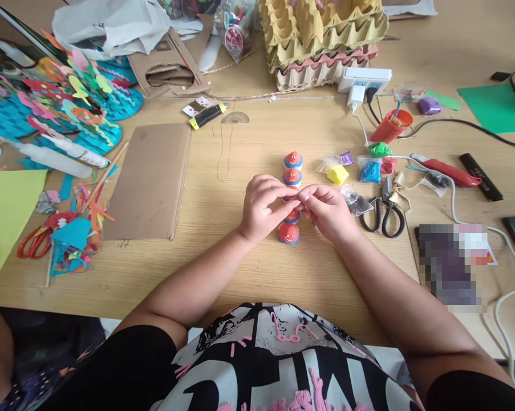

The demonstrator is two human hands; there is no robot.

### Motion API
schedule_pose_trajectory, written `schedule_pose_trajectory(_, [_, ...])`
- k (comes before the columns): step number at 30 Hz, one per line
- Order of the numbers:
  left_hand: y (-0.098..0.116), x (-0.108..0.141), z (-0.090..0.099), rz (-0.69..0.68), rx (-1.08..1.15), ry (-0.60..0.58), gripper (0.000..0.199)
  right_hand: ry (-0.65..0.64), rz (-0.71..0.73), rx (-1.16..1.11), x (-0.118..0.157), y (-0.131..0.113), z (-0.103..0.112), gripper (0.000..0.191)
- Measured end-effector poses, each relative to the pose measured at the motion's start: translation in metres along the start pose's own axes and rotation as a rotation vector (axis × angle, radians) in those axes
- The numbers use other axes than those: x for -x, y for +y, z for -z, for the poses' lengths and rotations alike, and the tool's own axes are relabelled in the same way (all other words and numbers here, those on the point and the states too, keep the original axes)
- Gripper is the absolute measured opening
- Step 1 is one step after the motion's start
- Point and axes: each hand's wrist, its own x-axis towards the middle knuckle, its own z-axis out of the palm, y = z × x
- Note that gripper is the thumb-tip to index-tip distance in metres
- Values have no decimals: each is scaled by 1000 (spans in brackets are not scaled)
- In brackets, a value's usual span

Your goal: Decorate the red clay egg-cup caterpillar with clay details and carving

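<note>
Several small red dome-shaped figures with blue rims and yellow faces stand in a column on the table; the nearest figure [288,233] and the far figure [293,160] show fully. Above the middle of that column, my left hand [263,206] and my right hand [328,210] meet at the fingertips. Thumb and forefinger of each are pinched together, and whatever lies between them is too small to make out. My hands partly hide the middle figures. Right of them lie a yellow clay lump [337,174], a bag of blue clay [370,170] and a dark bag [356,201].
Black-handled scissors [384,211] and an orange cup [392,126] lie to the right, near a white power strip [365,79] with cables. Egg trays [321,40] are stacked at the back. On the left are a cardboard sheet [148,181], paper scraps [75,240] and red scissors [35,242].
</note>
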Motion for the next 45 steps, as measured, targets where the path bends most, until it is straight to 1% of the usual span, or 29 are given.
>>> schedule_pose_trajectory(3, [-2,1,0,1,-40,-3,16,3,-5,14,0,-1,-1,49])
schedule_pose_trajectory(8, [-2,1,-1,-33,-33,47,10,8,-6,17,0,-2,-2,50])
schedule_pose_trajectory(13, [-2,0,-2,-39,-49,81,11,-12,1,5,0,-3,1,46])
schedule_pose_trajectory(19, [-4,2,0,16,-45,53,14,-40,-15,9,-1,-6,0,47])
schedule_pose_trajectory(25, [-2,1,0,-12,-2,90,8,-26,16,37,-1,-4,1,45])
schedule_pose_trajectory(27, [-2,1,0,7,0,61,8,-21,25,45,-1,-4,2,46])
schedule_pose_trajectory(31, [-3,2,1,39,-33,-12,22,3,16,47,-2,-4,3,48])
schedule_pose_trajectory(40, [-3,1,-1,0,-29,6,14,-22,14,65,-1,-3,5,47])
schedule_pose_trajectory(45, [-3,1,-3,-17,17,66,9,-25,13,37,-1,-3,5,44])
